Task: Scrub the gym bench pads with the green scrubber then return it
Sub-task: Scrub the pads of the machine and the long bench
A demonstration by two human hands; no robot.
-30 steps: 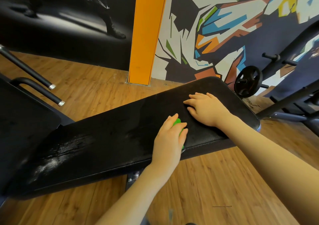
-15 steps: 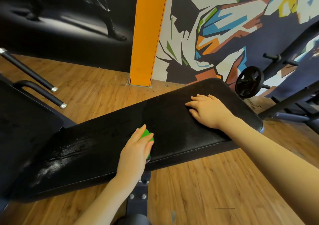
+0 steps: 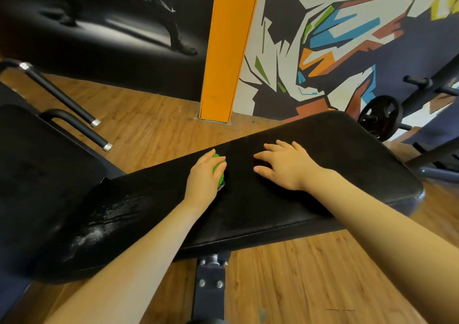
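Bright green scrubber [image 3: 218, 168], mostly hidden in left hand's [image 3: 202, 182] curled fingers, now nearer pad's [image 3: 323, 154] far edge; right hand [image 3: 285, 168] flat, fingers spread

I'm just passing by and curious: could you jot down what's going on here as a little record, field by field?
Setting: gym, wooden floor, painted wall behind
Activity: scrubbing a bench pad
Surface: long black bench pad
Tool: green scrubber, pressed on the pad near its far edge
Left hand: gripping the scrubber
Right hand: flat on the pad, fingers spread, holding nothing
Pad condition: wet, foamy streaks at the left end
Nearby: weight plate on a rack, orange pillar
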